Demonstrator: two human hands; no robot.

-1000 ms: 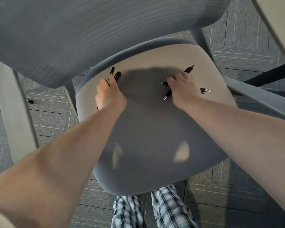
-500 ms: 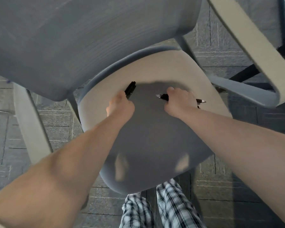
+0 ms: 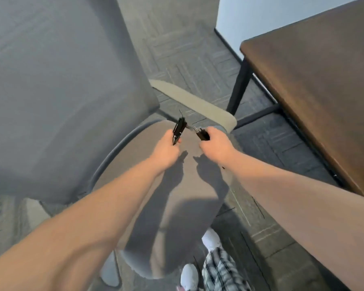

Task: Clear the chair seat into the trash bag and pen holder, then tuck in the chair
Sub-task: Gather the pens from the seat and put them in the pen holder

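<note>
we've got a bunch of black pens point(image 3: 179, 129) sticking up out of our left fist and more black pens point(image 3: 202, 133) in the right one, both just above the grey chair seat point(image 3: 177, 198), which looks bare.

Backrest point(image 3: 61, 91) left; table point(image 3: 324, 91) right

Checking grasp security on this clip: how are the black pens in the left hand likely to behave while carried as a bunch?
The pens look slim, straight and rigid, so probably stiff and light. The left hand grips them low, most of their length sticking out, so one might slide loose. Being round, a dropped pen would likely roll on the chair seat.
</note>
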